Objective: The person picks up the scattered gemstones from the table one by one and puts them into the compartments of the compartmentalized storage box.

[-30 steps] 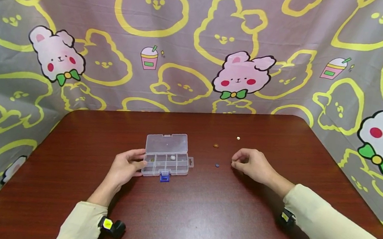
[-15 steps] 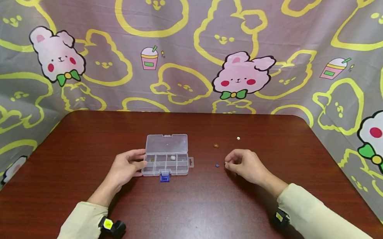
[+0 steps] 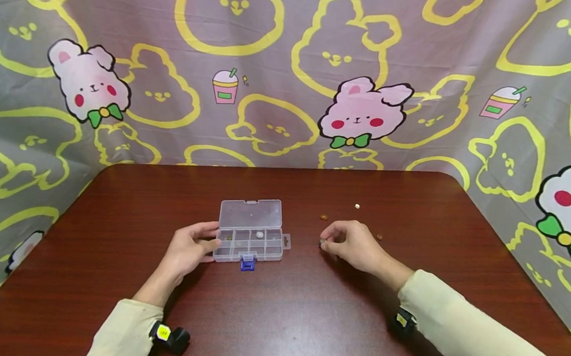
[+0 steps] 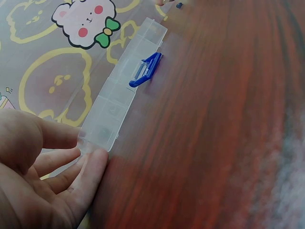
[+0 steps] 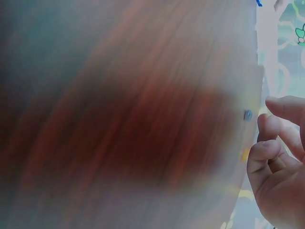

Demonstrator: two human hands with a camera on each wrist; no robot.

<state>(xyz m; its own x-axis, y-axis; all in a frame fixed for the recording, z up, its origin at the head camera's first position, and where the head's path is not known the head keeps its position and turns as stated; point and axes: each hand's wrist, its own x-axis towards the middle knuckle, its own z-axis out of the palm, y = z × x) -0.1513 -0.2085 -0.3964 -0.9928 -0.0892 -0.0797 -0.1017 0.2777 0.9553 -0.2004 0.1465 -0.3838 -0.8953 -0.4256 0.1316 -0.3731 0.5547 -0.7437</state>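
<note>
Desk (image 3: 249, 325): pale glare between left and right edges; soft shadow below right sleeve (image 3: 478, 332).
Curtain (image 3: 280, 32): bright, sharp.
Wood grain (image 5: 143, 129): blurred in right wrist view.

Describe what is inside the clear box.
In the clear box, a white piece and a greenish piece show in back compartments; the left hand hides part of its left end.

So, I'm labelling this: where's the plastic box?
In the head view, the plastic box sits left of centre on the table, left hand gripping its left end.
</note>
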